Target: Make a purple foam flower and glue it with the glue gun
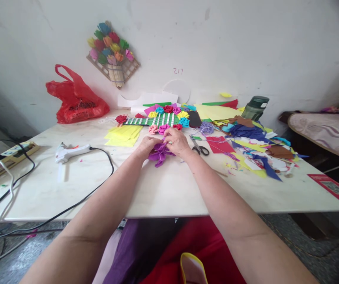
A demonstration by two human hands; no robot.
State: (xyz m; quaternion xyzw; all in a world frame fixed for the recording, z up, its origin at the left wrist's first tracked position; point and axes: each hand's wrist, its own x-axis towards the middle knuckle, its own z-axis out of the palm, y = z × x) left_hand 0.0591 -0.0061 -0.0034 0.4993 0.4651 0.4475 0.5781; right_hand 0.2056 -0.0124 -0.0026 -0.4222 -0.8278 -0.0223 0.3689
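Both my hands meet over a bunch of purple crepe paper (159,157) near the middle of the table. My left hand (149,145) pinches the paper from the left side. On the right, my right hand (176,141) has its fingers closed on the top of the same paper. Folds of it hang out below the fingers, while the fingertips partly hide the upper part. Just behind lies a green guitar-shaped craft (162,119) with white strips, edged with colourful paper roses. Black-handled scissors (200,149) rest right of my right hand.
A white glue gun (73,152) lies left, its black cord crossing the table toward a power strip (9,159). Yellow paper sheets (124,135) sit left of the hands. Paper scraps (255,146), red paper (220,144) and a dark green bottle (255,108) occupy the right. A red plastic bag (79,100) stands back left.
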